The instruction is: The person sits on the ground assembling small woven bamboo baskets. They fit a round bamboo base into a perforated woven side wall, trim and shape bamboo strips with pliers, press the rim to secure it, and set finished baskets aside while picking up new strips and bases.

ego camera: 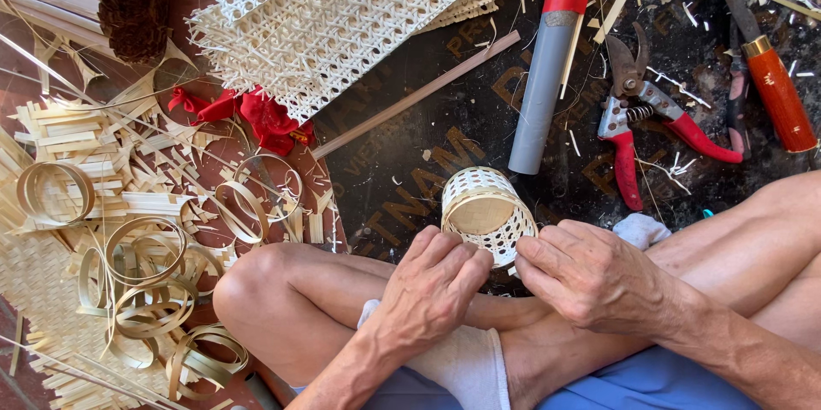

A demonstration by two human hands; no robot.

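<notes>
**Both hands working the rim of the small basket**

You are sitting cross-legged, and the small cylindrical basket of pale woven cane [486, 215] is resting between your knees. Your left hand [432, 282] and right hand [590, 273] are pinching its near rim, fingers [462, 258] clamped together on the cane. Squeezing too hard could be buckling the open weave, or a strip could be slipping loose. The red-handled pruning shears [637, 115] and grey plastic pipe [547, 59] are lying near on the dark floor [410, 162]; coiled bamboo strips [137, 265] are crowding your left knee.
</notes>
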